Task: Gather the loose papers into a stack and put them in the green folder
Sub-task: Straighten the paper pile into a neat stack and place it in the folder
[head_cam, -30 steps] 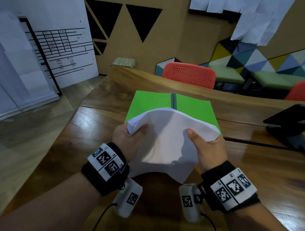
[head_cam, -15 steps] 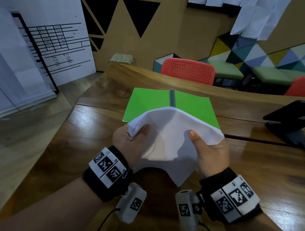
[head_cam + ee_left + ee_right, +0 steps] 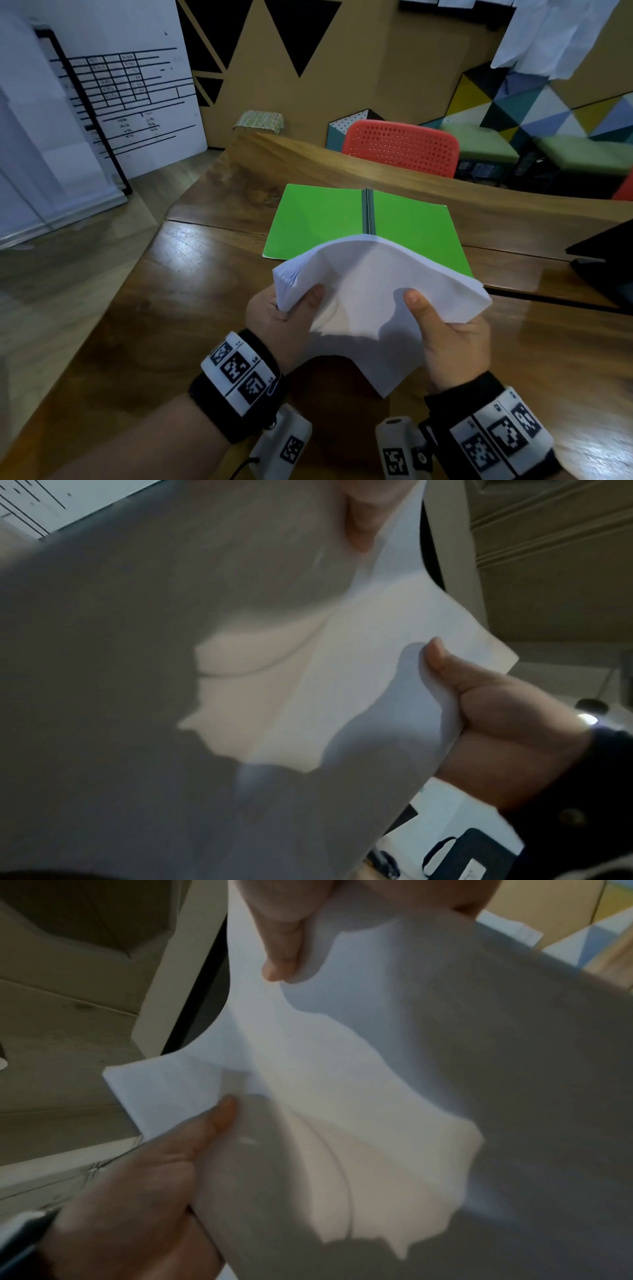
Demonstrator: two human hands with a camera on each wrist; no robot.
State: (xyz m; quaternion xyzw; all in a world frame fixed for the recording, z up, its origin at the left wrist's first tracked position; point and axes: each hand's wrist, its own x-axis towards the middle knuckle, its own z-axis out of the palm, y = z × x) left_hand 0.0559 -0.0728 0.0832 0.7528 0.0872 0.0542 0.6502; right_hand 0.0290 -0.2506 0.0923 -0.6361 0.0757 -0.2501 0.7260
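Note:
A stack of white papers point(image 3: 370, 294) hangs above the wooden table point(image 3: 191, 308), bowed upward in the middle. My left hand point(image 3: 294, 308) grips its left edge with the thumb on top, and my right hand point(image 3: 431, 318) grips its right edge the same way. The green folder point(image 3: 315, 219) lies open and flat on the table just beyond the stack, its grey spine point(image 3: 369, 212) in the centre; the papers cover its near edge. In the left wrist view the papers point(image 3: 308, 669) fill the picture, with the right hand point(image 3: 486, 710) at their edge. The right wrist view shows the papers point(image 3: 342, 1069) and the left hand point(image 3: 154, 1177).
A black angular object point(image 3: 606, 260) sits on the table at the right. A red perforated chair point(image 3: 400, 147) stands behind the table's far edge. The table's left edge drops to the floor, where a white board point(image 3: 130, 102) leans.
Both hands keep their grip on the stack. It has drawn slightly toward me, so a little more of the green folder shows.

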